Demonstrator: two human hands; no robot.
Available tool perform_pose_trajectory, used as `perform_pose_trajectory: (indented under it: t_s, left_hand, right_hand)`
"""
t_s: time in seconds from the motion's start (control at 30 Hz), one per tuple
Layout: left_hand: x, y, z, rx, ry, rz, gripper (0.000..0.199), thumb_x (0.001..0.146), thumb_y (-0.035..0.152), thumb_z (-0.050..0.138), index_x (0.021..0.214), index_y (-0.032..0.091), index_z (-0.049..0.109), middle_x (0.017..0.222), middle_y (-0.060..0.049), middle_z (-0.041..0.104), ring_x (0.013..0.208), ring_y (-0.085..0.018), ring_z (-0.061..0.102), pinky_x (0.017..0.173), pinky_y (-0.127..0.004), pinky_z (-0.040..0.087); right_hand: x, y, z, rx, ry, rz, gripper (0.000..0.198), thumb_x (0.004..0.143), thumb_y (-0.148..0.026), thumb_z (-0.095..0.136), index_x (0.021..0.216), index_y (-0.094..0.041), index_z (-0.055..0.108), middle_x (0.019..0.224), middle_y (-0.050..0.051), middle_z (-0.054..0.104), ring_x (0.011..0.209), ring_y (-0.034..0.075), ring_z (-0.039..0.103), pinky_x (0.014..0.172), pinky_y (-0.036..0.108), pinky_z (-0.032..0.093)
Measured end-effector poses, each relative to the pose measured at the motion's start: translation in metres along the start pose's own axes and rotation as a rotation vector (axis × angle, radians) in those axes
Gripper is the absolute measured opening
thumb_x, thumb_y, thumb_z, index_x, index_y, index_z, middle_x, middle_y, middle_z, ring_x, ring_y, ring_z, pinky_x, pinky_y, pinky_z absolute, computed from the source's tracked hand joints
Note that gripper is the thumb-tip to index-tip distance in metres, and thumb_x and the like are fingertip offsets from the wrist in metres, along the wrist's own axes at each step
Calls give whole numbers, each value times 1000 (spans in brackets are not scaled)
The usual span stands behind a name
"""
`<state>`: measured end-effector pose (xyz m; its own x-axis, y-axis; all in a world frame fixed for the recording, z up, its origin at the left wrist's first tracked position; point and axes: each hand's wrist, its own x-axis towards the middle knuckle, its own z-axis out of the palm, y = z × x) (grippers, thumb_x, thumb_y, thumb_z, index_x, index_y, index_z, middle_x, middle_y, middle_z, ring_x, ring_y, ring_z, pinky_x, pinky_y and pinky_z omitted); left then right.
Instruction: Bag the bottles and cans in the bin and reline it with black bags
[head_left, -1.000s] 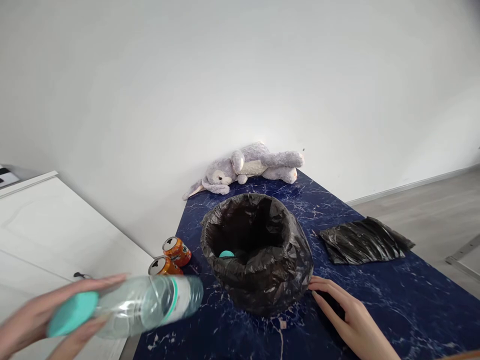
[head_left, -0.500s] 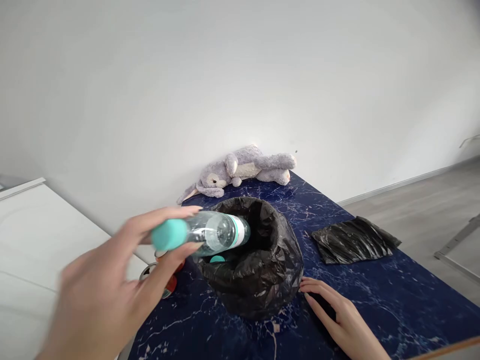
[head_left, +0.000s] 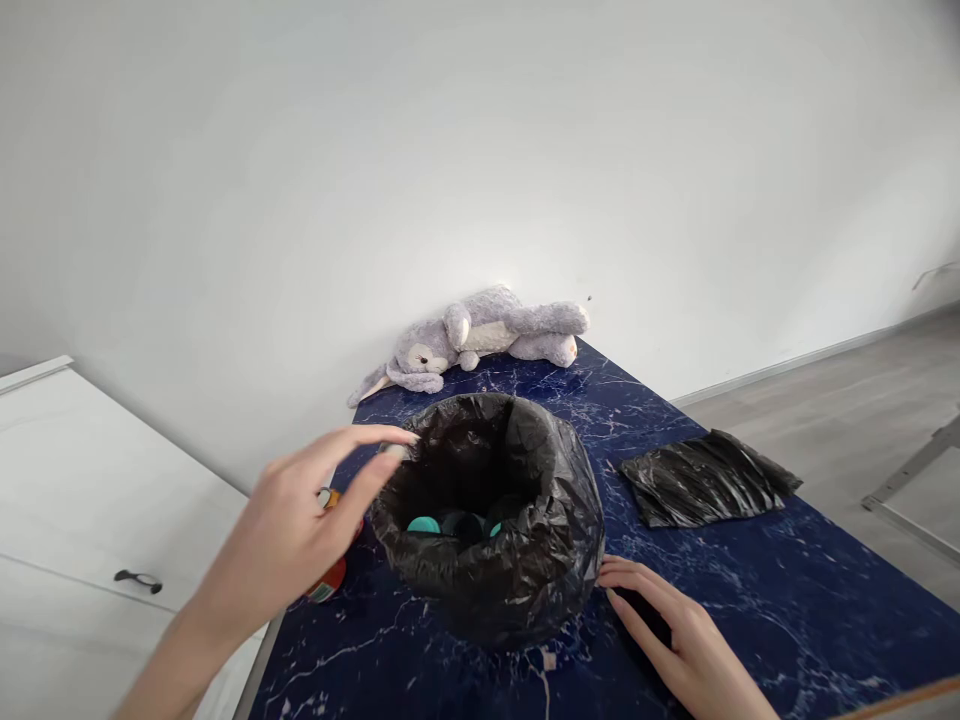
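Note:
A bin lined with a black plastic bag (head_left: 517, 590) stands on the blue marbled table. Down inside its mouth show two turquoise bottle caps (head_left: 424, 525) in shadow. At the bin's left rim is my left hand (head_left: 307, 520), thumb and index finger a little apart, with nothing held between them. My right hand (head_left: 675, 620) lies low on the bin's right side, fingers stretched out and their tips touching the black bag. Behind my left hand, partly hidden, are red cans (head_left: 330, 580) on the table.
A grey plush bunny (head_left: 480, 340) lies on its side against the wall. Right of the bin is a folded black plastic bag (head_left: 709, 480) on the blue table (head_left: 787, 590). White drawers with a dark handle (head_left: 139, 580) stand at the left.
My left hand has let go of the turquoise-capped bottle, which has gone down into the lined bin. Now two caps show inside. My right hand has stayed at the bin's side.

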<state>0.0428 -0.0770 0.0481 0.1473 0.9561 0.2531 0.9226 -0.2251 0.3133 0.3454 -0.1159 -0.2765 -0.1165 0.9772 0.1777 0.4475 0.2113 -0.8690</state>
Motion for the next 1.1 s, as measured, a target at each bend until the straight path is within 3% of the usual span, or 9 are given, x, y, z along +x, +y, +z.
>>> perform_pose_trajectory:
  t_s: [0.13, 0.3, 0.37, 0.43, 0.5, 0.63, 0.73, 0.9, 1.1]
  left_hand:
    - [-8, -35, -13, 181, 196, -179, 48, 103, 71, 51, 125, 34, 73, 101, 5, 82, 36, -8, 32, 50, -28, 41]
    - [-17, -120, -11, 374, 111, -270, 57, 99, 75, 50, 134, 34, 67, 133, -3, 77, 53, -18, 58, 81, -42, 57]
    - [-23, -154, -3, 382, 68, -278, 67, 97, 77, 48, 138, 28, 66, 141, -10, 74, 92, -33, 75, 99, -49, 55]
    - [-31, -182, 8, 373, 28, -336, 83, 94, 82, 46, 147, 20, 60, 147, -19, 69, 133, -45, 64, 111, -55, 50]
    - [-37, -199, 21, 345, -26, -412, 100, 91, 85, 45, 159, 11, 49, 155, -27, 61, 144, -49, 56, 113, -58, 49]
    - [-46, -207, 43, 263, -115, -551, 126, 87, 88, 47, 170, -3, 23, 169, -35, 42, 139, -53, 60, 104, -58, 55]
    - [-49, -208, 56, 240, -181, -637, 135, 83, 90, 47, 171, -6, 11, 162, -36, 51, 132, -50, 67, 99, -53, 57]
    - [-52, -213, 70, 310, -239, -728, 126, 74, 96, 39, 156, 1, 41, 122, -31, 77, 105, -49, 77, 80, -49, 58]
    - [-61, -208, 69, 369, -261, -746, 96, 73, 98, 34, 120, 16, 57, 93, -23, 78, 87, -48, 77, 70, -49, 53]
  right_hand:
    - [-1, 2, 1, -3, -15, 17, 35, 111, -56, 52, 127, -35, 76, 147, 7, 72, 139, 30, 68, 104, 37, 65]
    - [-2, 7, 1, -23, -13, 10, 38, 111, -58, 51, 129, -34, 75, 147, 8, 71, 140, 31, 67, 109, 40, 63]
    - [-3, 8, 1, -27, -17, 13, 40, 111, -59, 50, 129, -34, 75, 148, 9, 71, 140, 31, 67, 108, 40, 63]
    - [-3, 8, 1, -30, -26, 18, 40, 111, -59, 49, 129, -34, 75, 149, 9, 71, 139, 30, 68, 105, 38, 64]
    - [-4, 8, 1, -35, -21, 14, 40, 111, -59, 50, 129, -34, 76, 148, 9, 71, 138, 30, 68, 104, 37, 65]
    - [-4, 7, 1, -48, -1, 0, 38, 111, -58, 51, 127, -34, 76, 148, 8, 71, 138, 30, 69, 106, 37, 64]
    - [-4, 7, 1, -46, -5, 9, 39, 111, -59, 50, 127, -35, 76, 148, 7, 71, 137, 30, 70, 102, 34, 66]
    - [-3, 8, 1, -53, -10, 12, 39, 111, -60, 50, 128, -35, 76, 147, 7, 72, 136, 29, 71, 98, 33, 67]
    - [-3, 9, 1, -71, 20, -38, 36, 111, -55, 52, 128, -34, 76, 146, 8, 73, 135, 29, 71, 103, 35, 65]
